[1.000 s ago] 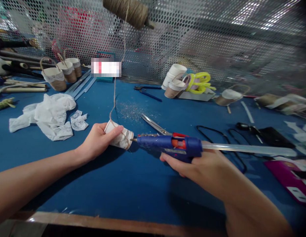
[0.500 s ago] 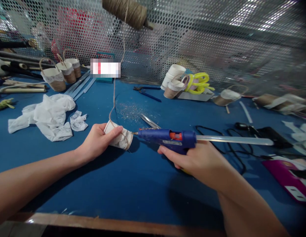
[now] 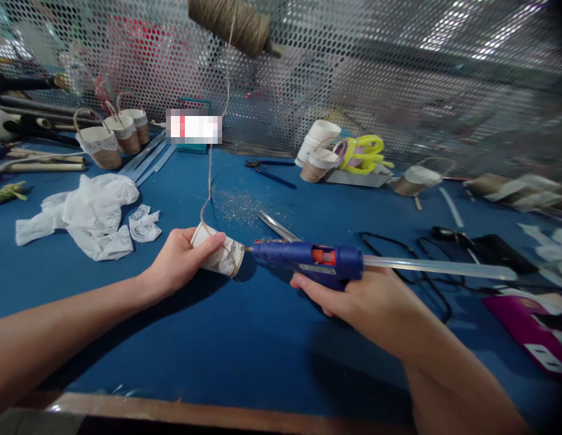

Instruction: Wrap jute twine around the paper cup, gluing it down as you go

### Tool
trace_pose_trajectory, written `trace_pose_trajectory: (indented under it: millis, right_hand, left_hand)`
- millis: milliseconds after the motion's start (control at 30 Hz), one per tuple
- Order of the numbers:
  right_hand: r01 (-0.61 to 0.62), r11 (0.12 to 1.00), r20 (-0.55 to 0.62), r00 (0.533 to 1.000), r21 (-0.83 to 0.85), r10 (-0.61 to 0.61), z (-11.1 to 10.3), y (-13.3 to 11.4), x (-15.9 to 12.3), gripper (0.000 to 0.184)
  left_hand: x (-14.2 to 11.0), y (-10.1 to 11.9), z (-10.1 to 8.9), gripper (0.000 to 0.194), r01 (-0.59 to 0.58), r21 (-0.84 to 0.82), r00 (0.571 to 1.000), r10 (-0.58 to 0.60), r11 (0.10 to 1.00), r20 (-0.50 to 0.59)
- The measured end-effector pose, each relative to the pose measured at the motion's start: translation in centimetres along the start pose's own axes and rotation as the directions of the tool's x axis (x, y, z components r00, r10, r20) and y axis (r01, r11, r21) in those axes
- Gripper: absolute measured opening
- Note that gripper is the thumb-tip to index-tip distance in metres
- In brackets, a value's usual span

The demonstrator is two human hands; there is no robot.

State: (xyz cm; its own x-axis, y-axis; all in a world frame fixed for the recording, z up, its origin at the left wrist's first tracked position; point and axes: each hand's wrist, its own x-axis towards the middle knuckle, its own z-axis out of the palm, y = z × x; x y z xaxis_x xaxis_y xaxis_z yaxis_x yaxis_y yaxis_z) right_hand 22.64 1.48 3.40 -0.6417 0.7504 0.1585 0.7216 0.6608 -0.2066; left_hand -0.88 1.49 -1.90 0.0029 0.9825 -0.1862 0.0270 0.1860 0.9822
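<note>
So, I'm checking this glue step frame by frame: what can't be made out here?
- Glue gun nozzle tip at the paper cup: too small in the head view to show glue or contact.
- Trigger: hidden by the right hand.
- Cup's near side: covered by the left hand.
- Pink box: cut off at the right edge.

Bare table near; scissors and cable crowd beyond.
</note>
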Motion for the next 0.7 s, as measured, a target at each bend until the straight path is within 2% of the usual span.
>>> trace_pose_trajectory:
  millis: [33, 100, 200, 267, 400, 667, 700]
  right_hand:
    - [0.112, 0.988, -0.035, 0.993, -0.102, -0.116, -0.02, 0.14, -0.07, 0.029]
    - [0.289, 0.909, -0.072, 0.943, -0.299, -0.324, -0.18, 0.25, -0.16, 0.037]
    - [0.399, 0.803, -0.09, 0.871, -0.443, -0.483, -0.56, 0.03, -0.17, 0.045]
    - [0.401, 0.791, -0.111, 0.859, -0.462, -0.5, -0.73, -0.23, -0.21, 0.048]
    - [0.355, 0.812, -0.165, 0.866, -0.464, -0.473, -0.65, -0.52, -0.49, 0.051]
    - [0.352, 0.88, -0.191, 0.886, -0.319, -0.423, -0.72, -0.56, -0.39, 0.046]
    - [0.307, 0.907, -0.206, 0.905, -0.288, -0.371, -0.71, -0.5, -0.32, 0.044]
  left_hand:
    - [0.04, -0.05, 0.0, 0.03, -0.002, -0.006, 1.0, 0.002, 1.0, 0.001]
    - [0.1, -0.12, 0.03, 0.029, -0.006, -0.017, 1.0, 0.006, 1.0, 0.003]
    - [0.12, -0.15, 0.14, 0.029, -0.013, -0.023, 1.0, 0.013, 1.0, 0.003]
    - [0.08, -0.09, 0.22, 0.029, -0.016, -0.022, 1.0, 0.016, 1.0, 0.003]
    - [0.0, 0.06, 0.28, 0.028, -0.02, -0.023, 1.0, 0.02, 1.0, 0.003]
    - [0.05, 0.05, 0.27, 0.027, -0.01, -0.042, 1.0, 0.011, 0.999, 0.008]
    - [0.04, 0.06, 0.26, 0.027, -0.009, -0.041, 1.0, 0.009, 0.999, 0.007]
